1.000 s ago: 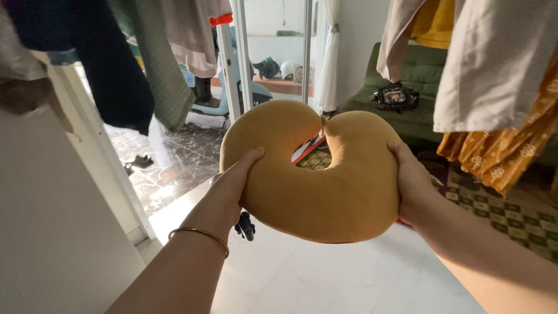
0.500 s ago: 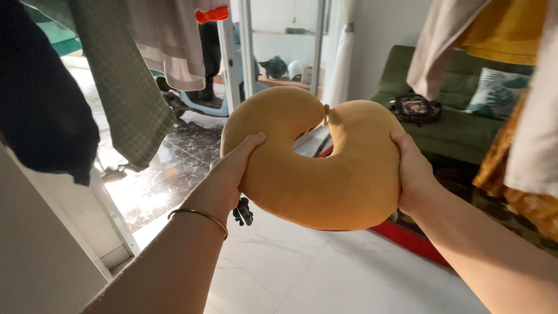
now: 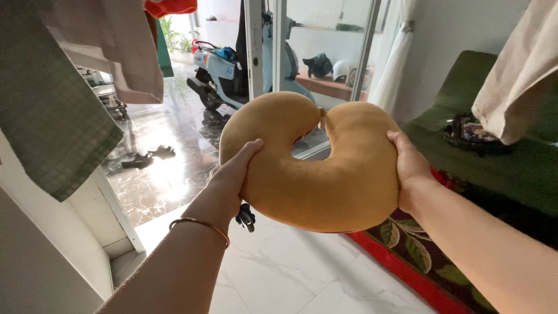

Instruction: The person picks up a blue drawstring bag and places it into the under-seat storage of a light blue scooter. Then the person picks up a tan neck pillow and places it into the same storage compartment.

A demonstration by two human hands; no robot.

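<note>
Presently held: mustard neck pillow (image 3: 314, 174), U-shaped, mid-frame at chest height, its opening at 12 o'clock. Left hand (image 3: 232, 174) clamps the 9 o'clock flank, fingers closed into the foam; right hand (image 3: 410, 168) grips at 3 o'clock. Handling judgement: keep both grips even, arms level. Pale scooter (image 3: 224, 72) at 11 o'clock.

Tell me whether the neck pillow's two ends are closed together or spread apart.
Closed: the mustard neck pillow has its ends meeting at the top, forming a ring.

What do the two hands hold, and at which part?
A mustard U-shaped neck pillow. The left hand grips its left side, the right hand its right side.
</note>
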